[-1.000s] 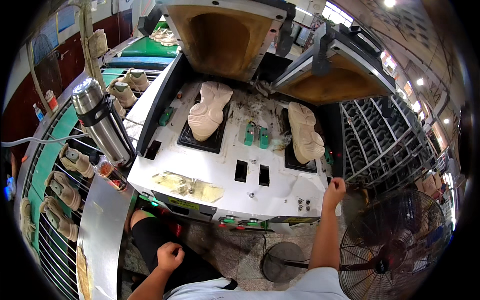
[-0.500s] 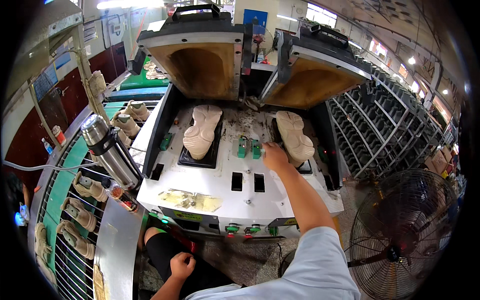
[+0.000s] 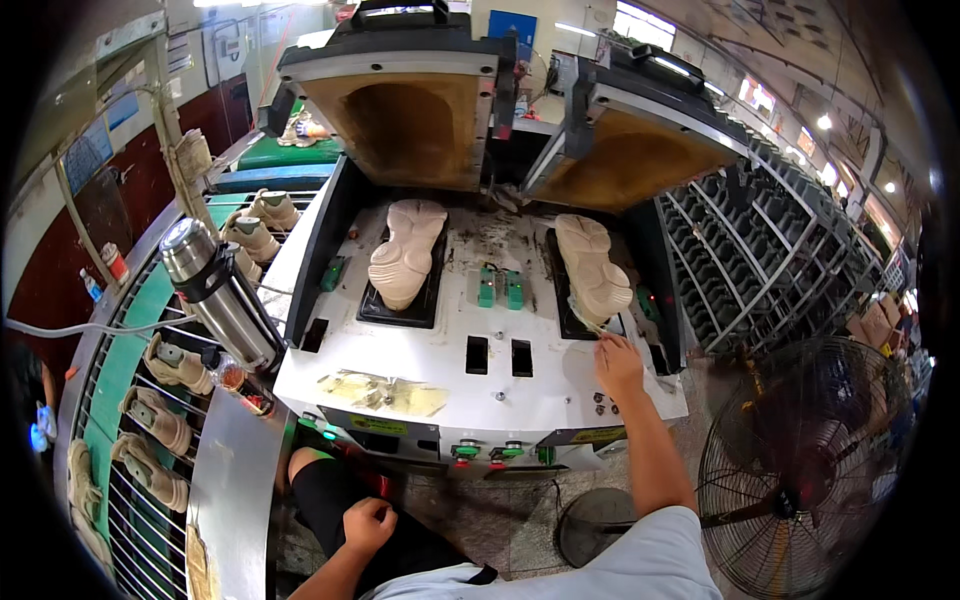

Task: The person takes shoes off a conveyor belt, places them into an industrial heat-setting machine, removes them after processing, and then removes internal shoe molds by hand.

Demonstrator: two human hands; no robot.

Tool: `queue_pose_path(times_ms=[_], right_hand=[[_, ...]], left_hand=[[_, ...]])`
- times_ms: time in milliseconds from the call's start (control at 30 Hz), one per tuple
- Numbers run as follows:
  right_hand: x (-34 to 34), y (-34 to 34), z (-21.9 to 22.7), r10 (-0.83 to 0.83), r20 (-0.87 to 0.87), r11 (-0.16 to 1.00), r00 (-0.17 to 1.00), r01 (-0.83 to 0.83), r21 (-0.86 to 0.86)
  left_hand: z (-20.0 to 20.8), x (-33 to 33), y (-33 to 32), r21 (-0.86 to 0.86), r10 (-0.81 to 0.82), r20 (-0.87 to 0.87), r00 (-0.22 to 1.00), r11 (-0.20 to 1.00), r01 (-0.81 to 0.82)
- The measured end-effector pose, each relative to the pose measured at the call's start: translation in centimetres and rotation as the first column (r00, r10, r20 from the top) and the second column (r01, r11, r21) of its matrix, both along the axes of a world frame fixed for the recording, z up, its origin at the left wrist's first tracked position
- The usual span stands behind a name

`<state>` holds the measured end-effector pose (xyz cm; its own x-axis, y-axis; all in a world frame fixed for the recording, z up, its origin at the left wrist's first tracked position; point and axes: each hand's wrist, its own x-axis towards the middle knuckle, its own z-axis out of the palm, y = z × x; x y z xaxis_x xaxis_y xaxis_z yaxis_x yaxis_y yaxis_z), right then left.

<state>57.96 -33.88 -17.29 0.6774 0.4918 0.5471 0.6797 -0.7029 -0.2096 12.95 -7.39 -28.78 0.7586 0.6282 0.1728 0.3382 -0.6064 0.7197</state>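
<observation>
One right hand (image 3: 618,362) hides its fingertips beside the shoe mould (image 3: 592,268).

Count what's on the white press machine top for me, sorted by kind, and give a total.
Beige foam shoe soles on the black mould plates: 2
Small green clamp blocks in the middle: 2
Dark rectangular slots: 2
Person's right hand at the right sole: 1
Total: 7

The white machine surface (image 3: 420,360) lies open between the two beige shoe-shaped lasts (image 3: 405,255), except for small green clamps (image 3: 498,287). Raised tan-lined lids (image 3: 410,120) overhang the rear. A steel vacuum flask (image 3: 222,295) blocks the left edge.
</observation>
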Motion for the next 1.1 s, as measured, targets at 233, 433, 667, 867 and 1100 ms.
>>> queue_pose_path(times_ms=[233, 433, 667, 867, 1100], right_hand=[[-6.6, -7.9, 0.4, -0.002, -0.022, 0.953, 1.0, 0.009, 0.304], [-9.7, -13.4, -1.7, -0.101, -0.14, 0.862, 0.985, 0.157, 0.482], [-11.4, -13.9, -5.7, -0.242, -0.33, 0.509, 0.912, 0.409, 0.758], [-11.9, -17.6, -16.3, -0.118, -0.664, -0.06, 0.738, 0.662, 0.747], [-8.9, -15.1, -10.2, 0.391, -0.727, -0.274, 0.564, 0.826, 0.493]], left_hand=[[-1.4, 7.2, -3.3, -0.467, -0.329, -0.282, 0.901, 0.868, 0.171], [0.4, 12.9, -7.7, -0.531, -0.675, -0.108, 0.73, 0.66, 0.532], [-10.1, 8.0, -4.9, -0.492, -0.454, -0.29, 0.843, 0.826, 0.275], [-3.0, 13.1, -7.7, -0.46, -0.539, -0.031, 0.842, 0.755, 0.467], [1.4, 20.9, -11.6, -0.477, -0.6, -0.1, 0.794, 0.729, 0.491]])
